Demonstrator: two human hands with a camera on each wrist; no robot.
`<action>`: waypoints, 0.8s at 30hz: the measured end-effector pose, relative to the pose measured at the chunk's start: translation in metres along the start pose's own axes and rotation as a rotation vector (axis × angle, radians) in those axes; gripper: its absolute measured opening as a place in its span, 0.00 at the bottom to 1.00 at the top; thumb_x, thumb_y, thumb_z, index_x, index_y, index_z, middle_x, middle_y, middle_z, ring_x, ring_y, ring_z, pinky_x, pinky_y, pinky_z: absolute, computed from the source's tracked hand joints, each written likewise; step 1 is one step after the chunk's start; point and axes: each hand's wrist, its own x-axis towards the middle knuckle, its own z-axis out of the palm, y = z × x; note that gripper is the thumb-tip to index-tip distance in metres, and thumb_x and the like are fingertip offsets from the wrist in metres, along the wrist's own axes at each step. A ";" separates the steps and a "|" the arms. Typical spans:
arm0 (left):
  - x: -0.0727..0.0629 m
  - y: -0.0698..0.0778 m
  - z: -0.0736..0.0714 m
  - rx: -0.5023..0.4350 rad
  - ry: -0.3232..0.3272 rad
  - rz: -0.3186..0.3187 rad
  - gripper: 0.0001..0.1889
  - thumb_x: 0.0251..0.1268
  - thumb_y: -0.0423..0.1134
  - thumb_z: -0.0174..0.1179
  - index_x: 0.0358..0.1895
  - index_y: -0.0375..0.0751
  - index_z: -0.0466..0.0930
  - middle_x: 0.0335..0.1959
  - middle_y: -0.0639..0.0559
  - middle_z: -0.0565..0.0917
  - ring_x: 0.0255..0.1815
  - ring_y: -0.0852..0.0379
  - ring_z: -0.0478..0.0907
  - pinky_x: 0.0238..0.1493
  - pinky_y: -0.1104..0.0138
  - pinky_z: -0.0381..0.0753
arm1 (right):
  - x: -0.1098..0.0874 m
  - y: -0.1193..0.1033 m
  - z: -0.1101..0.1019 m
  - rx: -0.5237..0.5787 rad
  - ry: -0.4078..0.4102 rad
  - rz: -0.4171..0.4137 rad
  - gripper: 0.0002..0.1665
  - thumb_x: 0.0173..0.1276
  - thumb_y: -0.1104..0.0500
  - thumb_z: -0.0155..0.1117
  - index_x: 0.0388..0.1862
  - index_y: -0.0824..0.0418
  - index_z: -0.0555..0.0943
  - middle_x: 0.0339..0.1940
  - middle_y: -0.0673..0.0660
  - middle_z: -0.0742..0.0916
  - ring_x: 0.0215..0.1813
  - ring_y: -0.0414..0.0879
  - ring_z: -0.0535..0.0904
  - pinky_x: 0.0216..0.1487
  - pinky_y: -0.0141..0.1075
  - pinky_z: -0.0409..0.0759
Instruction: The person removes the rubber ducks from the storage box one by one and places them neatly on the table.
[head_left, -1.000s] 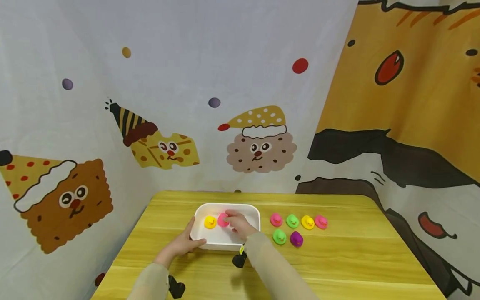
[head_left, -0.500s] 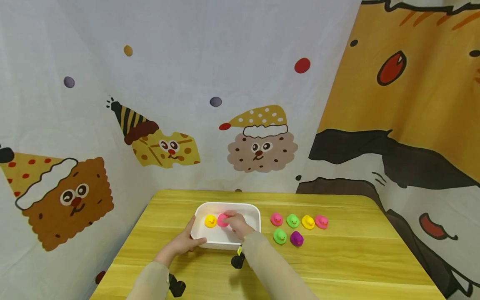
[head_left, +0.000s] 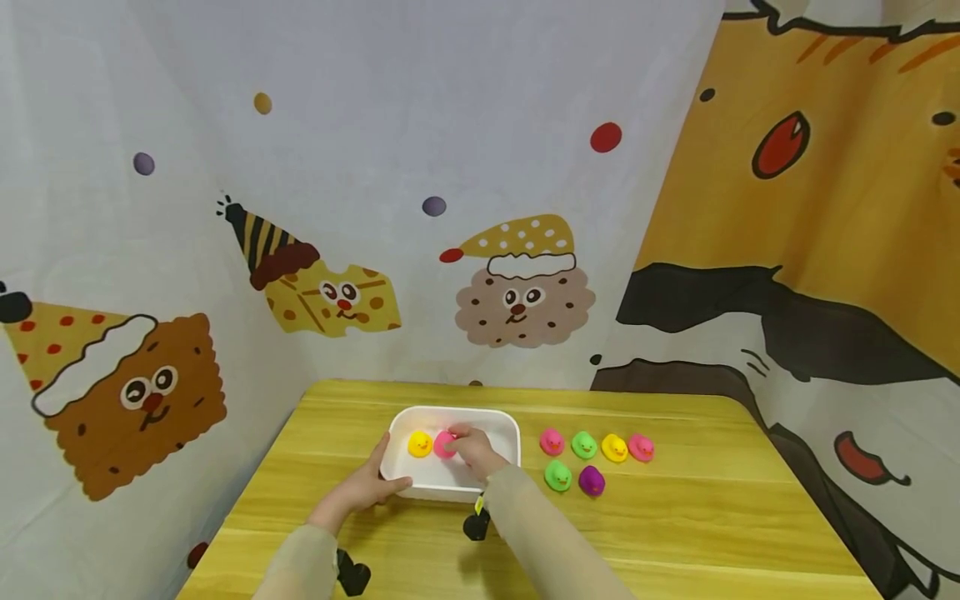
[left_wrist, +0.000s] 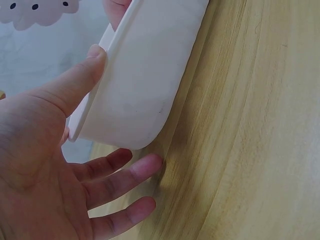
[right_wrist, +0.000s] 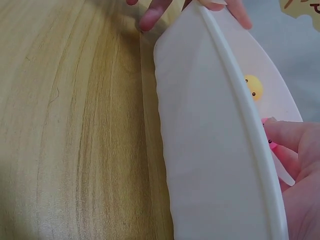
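Observation:
A white plastic tub (head_left: 450,492) stands on the table, with a yellow toy duck (head_left: 420,443) and a pink toy duck (head_left: 443,444) inside. My left hand (head_left: 366,483) holds the tub's left end. In the left wrist view its thumb (left_wrist: 85,75) lies on the rim, and the other fingers (left_wrist: 120,182) spread around the corner below. Reaching into the tub, my right hand (head_left: 477,452) pinches the pink duck, which is partly covered by the fingers. The right wrist view shows that duck (right_wrist: 272,144) behind the tub's rim, close to the yellow one (right_wrist: 253,87).
Right of the tub sit several more ducks in two rows: pink (head_left: 552,442), green (head_left: 584,445), yellow (head_left: 614,448) and pink (head_left: 641,447) behind, green (head_left: 558,476) and purple (head_left: 592,481) in front. A cartoon-printed cloth (head_left: 360,125) hangs behind the wooden table (head_left: 705,517).
The right hand stays at the pink duck inside the tub, its fingers shifting only slightly. The left hand keeps its place on the tub.

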 end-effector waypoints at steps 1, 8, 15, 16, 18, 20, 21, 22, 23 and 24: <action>0.000 0.000 0.000 -0.002 0.000 0.003 0.56 0.61 0.46 0.68 0.78 0.38 0.33 0.71 0.22 0.52 0.43 0.46 0.74 0.33 0.62 0.77 | 0.001 0.001 0.000 -0.005 0.005 -0.005 0.26 0.60 0.73 0.64 0.59 0.70 0.77 0.58 0.65 0.81 0.55 0.55 0.75 0.60 0.49 0.72; 0.002 -0.002 0.001 -0.007 0.000 0.006 0.55 0.61 0.46 0.68 0.78 0.39 0.32 0.71 0.22 0.52 0.42 0.46 0.74 0.34 0.60 0.78 | 0.004 0.005 0.002 -0.045 0.021 -0.061 0.23 0.56 0.75 0.64 0.54 0.72 0.80 0.51 0.64 0.83 0.50 0.53 0.76 0.52 0.43 0.78; 0.000 0.000 0.001 -0.012 -0.001 0.021 0.56 0.60 0.46 0.68 0.78 0.38 0.33 0.72 0.22 0.50 0.50 0.40 0.71 0.40 0.57 0.80 | 0.003 0.006 0.002 -0.082 0.035 -0.064 0.18 0.57 0.74 0.66 0.49 0.71 0.81 0.44 0.60 0.84 0.43 0.50 0.76 0.47 0.40 0.79; 0.000 0.000 0.001 -0.014 -0.001 0.024 0.56 0.60 0.45 0.68 0.78 0.38 0.32 0.72 0.22 0.50 0.50 0.40 0.71 0.40 0.57 0.80 | 0.003 0.006 0.001 -0.085 0.037 -0.062 0.18 0.57 0.74 0.67 0.48 0.71 0.81 0.43 0.60 0.84 0.43 0.49 0.76 0.46 0.40 0.80; 0.000 -0.001 0.001 -0.020 0.000 0.027 0.56 0.60 0.44 0.68 0.78 0.37 0.32 0.72 0.21 0.49 0.50 0.40 0.71 0.39 0.57 0.80 | 0.002 0.005 0.000 -0.097 0.036 -0.058 0.18 0.57 0.73 0.67 0.48 0.70 0.81 0.42 0.59 0.84 0.42 0.49 0.76 0.46 0.39 0.79; -0.001 0.000 0.000 -0.023 0.001 0.027 0.56 0.61 0.44 0.68 0.78 0.37 0.32 0.71 0.21 0.49 0.48 0.41 0.72 0.37 0.58 0.79 | 0.000 0.003 -0.003 -0.120 0.035 -0.048 0.18 0.57 0.71 0.68 0.48 0.69 0.81 0.43 0.58 0.84 0.41 0.48 0.76 0.45 0.38 0.79; -0.001 0.000 0.000 -0.025 0.001 0.027 0.56 0.61 0.44 0.68 0.78 0.37 0.32 0.71 0.20 0.49 0.47 0.42 0.72 0.37 0.59 0.79 | 0.000 0.003 -0.004 -0.132 0.034 -0.045 0.18 0.58 0.71 0.69 0.49 0.69 0.81 0.44 0.58 0.84 0.41 0.48 0.75 0.44 0.38 0.78; 0.000 0.000 0.000 -0.028 -0.001 0.028 0.56 0.61 0.43 0.68 0.77 0.37 0.32 0.71 0.20 0.50 0.45 0.43 0.72 0.35 0.60 0.78 | -0.001 0.002 -0.006 -0.145 0.033 -0.045 0.19 0.58 0.70 0.69 0.49 0.68 0.81 0.44 0.58 0.84 0.40 0.47 0.75 0.43 0.37 0.78; 0.000 0.000 0.000 -0.029 -0.003 0.029 0.56 0.61 0.43 0.68 0.77 0.37 0.31 0.71 0.20 0.50 0.44 0.44 0.73 0.35 0.60 0.77 | -0.002 0.001 -0.009 -0.158 0.029 -0.053 0.19 0.58 0.69 0.69 0.50 0.69 0.81 0.44 0.58 0.84 0.40 0.47 0.75 0.42 0.37 0.77; 0.000 0.000 0.000 -0.031 -0.006 0.028 0.55 0.61 0.43 0.68 0.77 0.38 0.31 0.71 0.20 0.50 0.42 0.46 0.73 0.34 0.61 0.76 | -0.003 0.000 -0.011 -0.172 0.027 -0.061 0.18 0.59 0.69 0.69 0.50 0.69 0.81 0.45 0.59 0.84 0.39 0.47 0.74 0.40 0.36 0.76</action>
